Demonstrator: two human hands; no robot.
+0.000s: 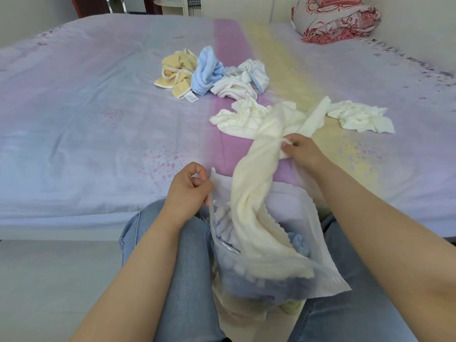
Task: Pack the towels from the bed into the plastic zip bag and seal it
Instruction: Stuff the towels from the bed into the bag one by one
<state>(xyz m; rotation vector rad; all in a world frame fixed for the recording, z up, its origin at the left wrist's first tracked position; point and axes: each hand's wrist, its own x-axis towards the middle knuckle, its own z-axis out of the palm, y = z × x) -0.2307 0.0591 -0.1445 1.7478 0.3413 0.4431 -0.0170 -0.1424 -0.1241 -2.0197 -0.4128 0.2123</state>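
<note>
A clear plastic zip bag [318, 275] lies on my lap with its mouth open toward the bed. My left hand [188, 191] pinches the bag's left rim. My right hand [299, 150] grips a cream towel [259, 193] whose lower end hangs into the bag, over blue and dark towels inside. On the bed lie a yellow towel [175, 72], a blue towel [204, 74], a white towel with a blue stripe [244, 80], and two more white towels [241, 117] [360, 117].
The bed [86, 114] has a pastel lilac, pink and yellow sheet and its front edge runs just past my knees. A folded red patterned quilt [338, 18] sits at the far right corner. The floor [54, 280] is pale grey.
</note>
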